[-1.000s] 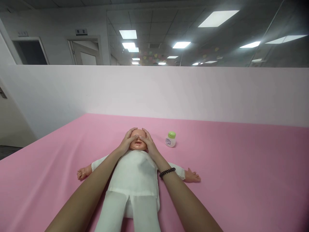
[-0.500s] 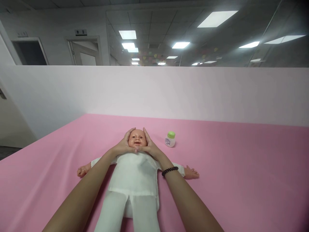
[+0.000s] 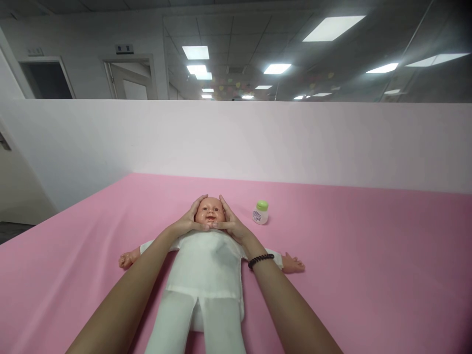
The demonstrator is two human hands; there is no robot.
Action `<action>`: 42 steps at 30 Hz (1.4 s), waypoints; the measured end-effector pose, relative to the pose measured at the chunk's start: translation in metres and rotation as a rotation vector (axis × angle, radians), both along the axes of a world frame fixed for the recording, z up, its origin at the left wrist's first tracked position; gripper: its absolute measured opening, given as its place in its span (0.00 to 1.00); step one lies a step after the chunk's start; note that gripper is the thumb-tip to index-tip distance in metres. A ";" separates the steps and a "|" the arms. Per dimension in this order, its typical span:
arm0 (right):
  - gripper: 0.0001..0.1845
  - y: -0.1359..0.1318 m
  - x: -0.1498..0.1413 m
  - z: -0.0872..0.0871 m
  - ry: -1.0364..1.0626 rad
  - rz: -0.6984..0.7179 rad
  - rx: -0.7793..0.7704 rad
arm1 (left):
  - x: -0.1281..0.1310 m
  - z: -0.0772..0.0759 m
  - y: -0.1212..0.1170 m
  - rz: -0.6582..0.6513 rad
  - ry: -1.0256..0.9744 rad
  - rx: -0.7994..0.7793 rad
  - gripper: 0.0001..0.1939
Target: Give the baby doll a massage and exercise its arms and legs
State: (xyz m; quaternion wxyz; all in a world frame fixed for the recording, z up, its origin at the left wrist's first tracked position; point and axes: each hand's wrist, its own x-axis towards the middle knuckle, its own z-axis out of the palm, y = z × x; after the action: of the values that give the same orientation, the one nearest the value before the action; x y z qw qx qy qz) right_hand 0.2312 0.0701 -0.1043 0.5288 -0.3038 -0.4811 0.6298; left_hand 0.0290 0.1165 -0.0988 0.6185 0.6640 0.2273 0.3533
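Observation:
A baby doll (image 3: 205, 265) in white clothes lies on its back, arms stretched out to both sides. My left hand (image 3: 191, 220) cups one side of the doll's head (image 3: 210, 208), its fingers along the cheek and its thumb at the chin. Against the opposite cheek lies my right hand (image 3: 231, 223), fingers up beside the head, thumb also at the chin. Both thumb tips are close together just under the mouth. To the right of the head stands a small clear bottle (image 3: 260, 215) with a green cap and a printed label, apart from my hands.
A pink sheet (image 3: 350, 255) covers the surface under the doll. Behind it runs a low white wall (image 3: 280, 142), with glass and ceiling lights beyond. A dark coiled band (image 3: 261, 260) circles my right wrist. At the far left is a door (image 3: 18, 182).
My thumbs have shifted slightly apart at the doll's chin. Both hands still cup the head, and the bottle stays in place.

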 end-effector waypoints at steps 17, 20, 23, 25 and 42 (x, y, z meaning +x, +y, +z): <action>0.64 -0.003 -0.001 0.003 -0.008 -0.021 -0.032 | 0.002 0.000 -0.001 0.044 0.041 0.061 0.57; 0.65 -0.002 0.000 0.000 -0.038 -0.014 0.009 | 0.003 -0.001 0.000 0.022 0.040 0.082 0.59; 0.65 -0.001 0.001 -0.002 -0.058 -0.014 0.041 | 0.003 -0.001 0.001 0.031 0.045 0.110 0.58; 0.65 -0.001 0.001 -0.001 -0.070 -0.009 0.049 | 0.003 0.000 0.001 0.037 0.050 0.118 0.58; 0.61 0.000 0.000 0.003 0.108 0.040 -0.041 | -0.001 0.005 -0.007 0.022 -0.008 -0.001 0.50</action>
State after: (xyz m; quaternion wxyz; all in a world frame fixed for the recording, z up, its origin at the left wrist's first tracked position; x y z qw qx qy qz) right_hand 0.2312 0.0701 -0.1014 0.5350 -0.2705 -0.4447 0.6655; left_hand 0.0283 0.1098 -0.0940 0.6159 0.6597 0.2322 0.3627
